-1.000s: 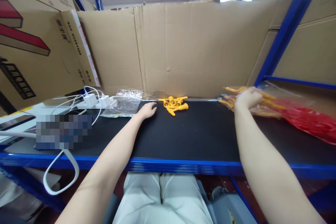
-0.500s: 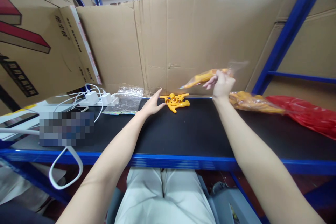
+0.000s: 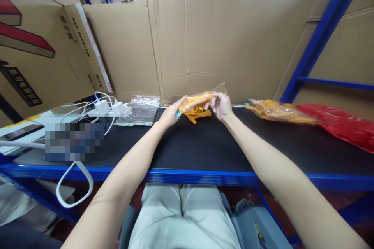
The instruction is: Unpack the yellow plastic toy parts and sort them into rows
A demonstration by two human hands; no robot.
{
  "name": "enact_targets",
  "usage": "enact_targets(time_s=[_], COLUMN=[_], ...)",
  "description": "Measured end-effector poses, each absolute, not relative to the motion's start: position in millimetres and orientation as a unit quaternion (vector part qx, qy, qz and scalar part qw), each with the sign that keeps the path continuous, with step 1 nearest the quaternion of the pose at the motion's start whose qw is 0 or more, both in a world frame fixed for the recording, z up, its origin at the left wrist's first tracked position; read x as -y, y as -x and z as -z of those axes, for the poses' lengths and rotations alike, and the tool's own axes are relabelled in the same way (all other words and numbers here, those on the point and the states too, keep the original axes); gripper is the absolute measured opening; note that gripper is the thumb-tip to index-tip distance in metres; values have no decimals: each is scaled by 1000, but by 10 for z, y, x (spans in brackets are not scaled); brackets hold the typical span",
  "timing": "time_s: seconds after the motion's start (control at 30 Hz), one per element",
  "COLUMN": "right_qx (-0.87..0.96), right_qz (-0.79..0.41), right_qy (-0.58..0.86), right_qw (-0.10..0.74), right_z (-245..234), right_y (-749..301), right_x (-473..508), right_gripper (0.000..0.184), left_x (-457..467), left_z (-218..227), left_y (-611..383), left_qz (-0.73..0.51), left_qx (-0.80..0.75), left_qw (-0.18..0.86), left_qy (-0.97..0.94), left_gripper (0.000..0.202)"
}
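Both hands, left hand (image 3: 170, 114) and right hand (image 3: 221, 105), pinch the clear packet (image 3: 198, 100) of yellow pieces by opposite ends (fingers closed), best kept taut above the loose yellow pieces (image 3: 199, 115).

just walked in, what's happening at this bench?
A seated person holds a clear packet of yellow parts between both hands, the left hand at one end and the right hand at the other, above a small pile of loose yellow parts on the black bench top. More filled packets lie to the right beside a red bag. Empty clear bags and white chargers sit to the left.
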State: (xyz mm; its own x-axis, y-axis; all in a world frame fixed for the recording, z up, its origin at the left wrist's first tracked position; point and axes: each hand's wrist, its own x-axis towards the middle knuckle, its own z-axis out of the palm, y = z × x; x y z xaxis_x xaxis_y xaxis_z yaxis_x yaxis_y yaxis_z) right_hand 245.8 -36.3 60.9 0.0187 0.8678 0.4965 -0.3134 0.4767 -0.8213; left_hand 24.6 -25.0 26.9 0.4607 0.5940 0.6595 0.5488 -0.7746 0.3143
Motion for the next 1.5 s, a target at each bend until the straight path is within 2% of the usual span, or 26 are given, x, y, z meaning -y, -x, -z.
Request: enact_targets(time_s=[0.2, 0.3, 0.37, 0.47, 0.57, 0.63, 0.73, 0.83, 1.0, 1.13, 1.3, 1.4, 1.5], right_qx=[533, 574, 638, 739, 757, 767, 831, 849, 809, 774, 709, 619, 507], right_qz=[-423, -437, -412, -298, -105, -6, 32, 26, 21, 12, -110, -259, -387], right_qy=[312, 364, 381, 393, 459, 453, 371, 353, 377, 406, 441, 444, 394], right_qw=[663, 588, 527, 459, 453, 455, 413, 392, 451, 486, 539, 593, 662], right_z=[-550, -476, -394, -284, -273, -316, -380, -393, -384, -393, -480, -635, -822], right_y=[-2514, -2455, -2401, -2339, -2324, -2330, -2336, -2349, -2456, -2538, -2518, -2468, -2423], right_x=[248, 231, 224, 243, 321, 384, 434, 403, 284, 241, 217, 195, 160], right_gripper=[31, 28, 37, 59, 73, 70, 52, 45, 40, 35, 15, 10, 12], left_x=[391, 395, 375, 347, 357, 390, 452, 486, 448, 392, 305, 198, 50], left_z=[-367, -385, -378, -354, -347, -362, -406, -438, -414, -408, -526, -644, -750], left_y=[-344, -348, -323, -288, -317, -374, -472, -528, -461, -356, -387, -485, -609], left_qz=[-380, -349, -316, -276, -240, -211, -176, -174, -244, -245, -228, -324, -461], left_qx=[-455, -532, -568, -584, -581, -589, -590, -561, -534, -562, -618, -606, -548], left_qw=[-36, -69, -89, -115, -122, -121, -126, -130, -118, -117, -134, -49, 188], left_qy=[-805, -768, -754, -754, -768, -771, -778, -799, -801, -781, -740, -725, -672], left_gripper=[74, 72, 69, 61, 52, 48, 46, 44, 41, 35, 33, 25, 23])
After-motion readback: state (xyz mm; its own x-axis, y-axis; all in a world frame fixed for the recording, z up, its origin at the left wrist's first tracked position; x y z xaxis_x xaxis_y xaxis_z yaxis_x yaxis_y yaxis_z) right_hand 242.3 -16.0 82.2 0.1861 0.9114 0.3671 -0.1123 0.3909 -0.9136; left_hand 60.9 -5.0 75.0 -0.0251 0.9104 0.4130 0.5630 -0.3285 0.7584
